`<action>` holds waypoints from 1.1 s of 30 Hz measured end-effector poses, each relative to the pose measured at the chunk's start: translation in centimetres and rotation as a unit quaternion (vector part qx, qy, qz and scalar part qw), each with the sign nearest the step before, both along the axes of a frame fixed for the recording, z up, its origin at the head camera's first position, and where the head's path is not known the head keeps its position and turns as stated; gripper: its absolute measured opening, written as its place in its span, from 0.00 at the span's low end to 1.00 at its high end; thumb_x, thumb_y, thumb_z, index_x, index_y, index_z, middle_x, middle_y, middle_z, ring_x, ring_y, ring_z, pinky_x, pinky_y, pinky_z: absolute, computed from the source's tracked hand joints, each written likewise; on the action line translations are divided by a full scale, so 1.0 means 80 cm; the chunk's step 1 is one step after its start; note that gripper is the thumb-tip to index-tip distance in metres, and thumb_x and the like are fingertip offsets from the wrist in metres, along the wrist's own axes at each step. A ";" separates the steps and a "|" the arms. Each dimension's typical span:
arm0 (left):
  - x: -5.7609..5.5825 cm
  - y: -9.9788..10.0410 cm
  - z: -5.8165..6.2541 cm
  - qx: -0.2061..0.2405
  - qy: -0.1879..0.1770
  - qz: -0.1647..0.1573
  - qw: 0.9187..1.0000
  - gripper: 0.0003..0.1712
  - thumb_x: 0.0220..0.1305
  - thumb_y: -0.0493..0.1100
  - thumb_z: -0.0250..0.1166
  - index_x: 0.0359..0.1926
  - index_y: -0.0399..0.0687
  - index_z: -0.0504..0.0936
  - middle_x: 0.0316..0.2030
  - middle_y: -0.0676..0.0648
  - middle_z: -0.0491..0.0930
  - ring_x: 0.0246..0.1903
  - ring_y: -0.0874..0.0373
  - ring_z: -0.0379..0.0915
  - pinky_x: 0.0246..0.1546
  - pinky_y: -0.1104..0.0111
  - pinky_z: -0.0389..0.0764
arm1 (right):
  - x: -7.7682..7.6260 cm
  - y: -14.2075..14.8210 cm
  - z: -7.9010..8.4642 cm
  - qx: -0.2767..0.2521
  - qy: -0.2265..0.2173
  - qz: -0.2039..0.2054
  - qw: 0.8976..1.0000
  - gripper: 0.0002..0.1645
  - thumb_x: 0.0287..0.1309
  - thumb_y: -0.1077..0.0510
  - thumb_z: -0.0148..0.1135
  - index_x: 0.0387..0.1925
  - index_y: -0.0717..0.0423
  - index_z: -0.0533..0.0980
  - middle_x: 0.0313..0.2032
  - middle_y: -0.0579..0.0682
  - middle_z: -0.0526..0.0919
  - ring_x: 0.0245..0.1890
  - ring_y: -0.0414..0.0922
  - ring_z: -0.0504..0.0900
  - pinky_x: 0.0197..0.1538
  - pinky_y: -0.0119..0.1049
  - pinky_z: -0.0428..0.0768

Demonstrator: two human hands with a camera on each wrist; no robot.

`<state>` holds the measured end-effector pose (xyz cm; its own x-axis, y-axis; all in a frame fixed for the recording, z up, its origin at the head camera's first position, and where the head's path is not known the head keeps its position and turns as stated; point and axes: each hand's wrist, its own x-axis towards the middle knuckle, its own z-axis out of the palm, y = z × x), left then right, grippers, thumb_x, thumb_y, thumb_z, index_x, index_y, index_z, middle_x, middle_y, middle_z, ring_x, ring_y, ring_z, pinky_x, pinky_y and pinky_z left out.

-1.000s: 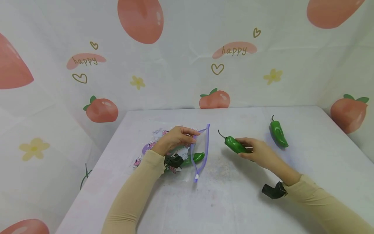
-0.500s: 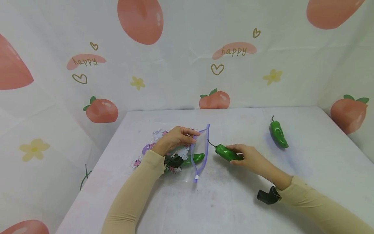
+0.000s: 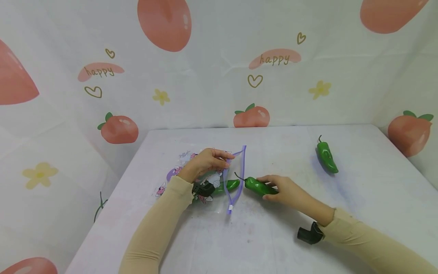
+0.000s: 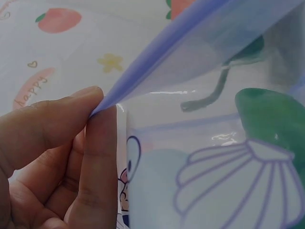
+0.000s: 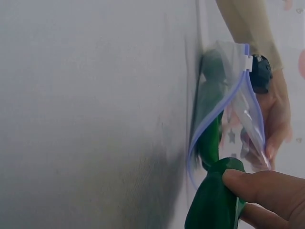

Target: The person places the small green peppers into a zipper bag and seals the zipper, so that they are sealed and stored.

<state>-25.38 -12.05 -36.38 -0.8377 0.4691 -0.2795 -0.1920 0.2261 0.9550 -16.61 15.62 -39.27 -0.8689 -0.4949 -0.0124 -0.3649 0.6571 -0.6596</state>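
Note:
A clear zip bag [image 3: 235, 199] with a purple slider edge and printed cartoon figures lies on the left half of the table, its mouth parted toward the right. My left hand [image 3: 207, 163] pinches the upper lip of the mouth between thumb and finger, as the left wrist view shows up close. Inside the bag rests a green pepper [image 5: 208, 138], partly covered by the printed film and the left arm. My right hand [image 3: 284, 192] grips another green pepper [image 3: 256, 185] by its lower end, stem pointing left; the stem overlaps the bag's purple edge in the head view.
A third green pepper [image 3: 327, 156] lies at the back right of the white table [image 3: 273, 243]. Behind stands a white cloth backdrop [image 3: 205, 87] with peach prints. Black wrist cameras sit on both sleeves.
My right hand has carried its pepper left and slightly toward me, up to the bag's mouth. The left hand and the bag have stayed in place.

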 end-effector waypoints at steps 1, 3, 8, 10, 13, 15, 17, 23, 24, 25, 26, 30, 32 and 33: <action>0.000 0.000 0.000 0.002 0.001 -0.001 1.000 0.24 0.59 0.28 0.64 0.58 0.27 0.75 0.27 0.52 0.77 0.23 0.59 0.67 0.27 0.72 0.72 | 0.000 -0.002 -0.001 0.002 0.000 0.001 1.000 0.30 0.52 0.61 0.71 0.58 0.61 0.75 0.55 0.59 0.79 0.52 0.58 0.80 0.55 0.53 0.77; 0.000 -0.001 0.000 0.005 0.003 -0.004 1.000 0.24 0.59 0.28 0.64 0.57 0.27 0.75 0.26 0.52 0.77 0.23 0.59 0.66 0.27 0.71 0.72 | 0.001 -0.005 -0.003 0.003 0.002 0.005 1.000 0.30 0.52 0.61 0.71 0.58 0.60 0.75 0.55 0.58 0.80 0.52 0.57 0.80 0.55 0.53 0.77; 0.000 -0.001 0.000 0.007 0.003 -0.006 1.000 0.23 0.59 0.28 0.64 0.57 0.28 0.76 0.27 0.52 0.77 0.23 0.59 0.66 0.27 0.71 0.72 | 0.003 -0.011 -0.007 0.006 0.000 0.015 1.000 0.30 0.52 0.60 0.71 0.58 0.59 0.76 0.54 0.57 0.80 0.52 0.56 0.80 0.55 0.52 0.77; 0.000 0.000 0.000 0.006 0.002 -0.006 1.000 0.23 0.60 0.28 0.64 0.57 0.28 0.76 0.27 0.52 0.77 0.24 0.59 0.67 0.27 0.71 0.72 | 0.004 -0.013 -0.007 0.006 -0.003 0.016 1.000 0.30 0.52 0.60 0.71 0.58 0.59 0.75 0.55 0.56 0.80 0.52 0.56 0.80 0.55 0.51 0.77; 0.000 0.000 0.000 0.004 0.000 -0.003 1.000 0.23 0.60 0.28 0.64 0.57 0.27 0.75 0.27 0.52 0.77 0.23 0.58 0.67 0.27 0.71 0.72 | 0.005 -0.016 -0.006 0.006 -0.005 0.014 1.000 0.30 0.53 0.60 0.71 0.58 0.58 0.75 0.55 0.56 0.80 0.53 0.55 0.79 0.55 0.50 0.77; 0.000 0.000 -0.001 0.003 -0.001 -0.002 1.000 0.24 0.59 0.28 0.64 0.58 0.27 0.75 0.26 0.52 0.77 0.23 0.58 0.67 0.27 0.71 0.72 | 0.006 -0.018 -0.006 0.007 -0.002 0.014 1.000 0.30 0.53 0.59 0.71 0.58 0.57 0.75 0.55 0.55 0.80 0.52 0.54 0.80 0.53 0.49 0.78; 0.000 0.000 -0.001 0.001 -0.001 -0.001 1.000 0.24 0.59 0.28 0.64 0.58 0.27 0.75 0.26 0.52 0.77 0.23 0.59 0.67 0.27 0.71 0.72 | 0.006 -0.020 -0.006 0.007 0.001 0.012 1.000 0.29 0.53 0.59 0.71 0.58 0.55 0.76 0.54 0.54 0.80 0.51 0.52 0.80 0.52 0.47 0.78; -0.001 -0.001 -0.001 0.003 0.002 -0.002 1.000 0.23 0.59 0.29 0.65 0.56 0.28 0.76 0.26 0.52 0.76 0.23 0.59 0.67 0.27 0.71 0.72 | 0.004 -0.024 -0.006 0.008 0.007 0.025 1.000 0.29 0.53 0.58 0.71 0.58 0.53 0.77 0.52 0.53 0.81 0.48 0.47 0.78 0.50 0.45 0.78; -0.001 -0.001 -0.001 0.005 0.002 -0.002 1.000 0.23 0.59 0.29 0.65 0.56 0.28 0.76 0.26 0.52 0.76 0.23 0.59 0.67 0.27 0.71 0.71 | 0.004 -0.025 -0.006 0.008 0.005 0.027 1.000 0.28 0.53 0.57 0.71 0.58 0.53 0.77 0.52 0.53 0.81 0.48 0.47 0.78 0.50 0.45 0.78; -0.001 -0.001 -0.001 0.005 0.002 -0.002 1.000 0.23 0.59 0.29 0.65 0.56 0.28 0.77 0.27 0.52 0.76 0.23 0.59 0.66 0.27 0.71 0.71 | 0.003 -0.026 -0.005 0.008 0.005 0.030 1.000 0.28 0.53 0.57 0.71 0.58 0.53 0.77 0.52 0.53 0.81 0.48 0.46 0.79 0.50 0.45 0.78; -0.001 -0.001 -0.001 0.006 0.002 -0.002 1.000 0.22 0.59 0.29 0.65 0.56 0.28 0.77 0.26 0.52 0.76 0.23 0.59 0.66 0.27 0.71 0.71 | 0.003 -0.028 -0.005 0.008 0.003 0.031 0.999 0.28 0.53 0.57 0.72 0.57 0.53 0.77 0.52 0.52 0.81 0.48 0.46 0.79 0.51 0.45 0.78; -0.002 -0.001 -0.002 0.011 0.005 -0.007 1.000 0.22 0.59 0.28 0.64 0.56 0.28 0.77 0.26 0.52 0.77 0.23 0.58 0.66 0.26 0.71 0.71 | 0.001 -0.032 -0.004 0.011 -0.004 0.037 0.999 0.27 0.53 0.56 0.72 0.56 0.51 0.78 0.52 0.52 0.82 0.48 0.47 0.80 0.51 0.45 0.79; -0.002 -0.001 -0.002 0.013 0.007 -0.009 1.000 0.23 0.59 0.29 0.64 0.57 0.27 0.76 0.26 0.52 0.77 0.23 0.58 0.66 0.26 0.71 0.71 | -0.001 -0.033 -0.004 0.008 -0.009 0.040 0.999 0.26 0.53 0.57 0.72 0.55 0.52 0.78 0.52 0.52 0.82 0.48 0.48 0.81 0.50 0.45 0.79; -0.002 -0.001 -0.001 0.013 0.008 -0.009 1.000 0.24 0.59 0.29 0.64 0.57 0.26 0.75 0.26 0.52 0.76 0.23 0.58 0.66 0.26 0.71 0.71 | -0.002 -0.033 -0.004 0.007 -0.014 0.040 0.999 0.25 0.53 0.57 0.72 0.53 0.53 0.78 0.51 0.51 0.82 0.47 0.48 0.81 0.50 0.44 0.80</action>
<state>-25.51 -12.13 -36.48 -0.8333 0.4913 -0.2536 -0.1727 0.2045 0.9635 -16.76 12.94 -39.59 -0.8256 -0.5625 -0.0440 -0.3978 0.6357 -0.6615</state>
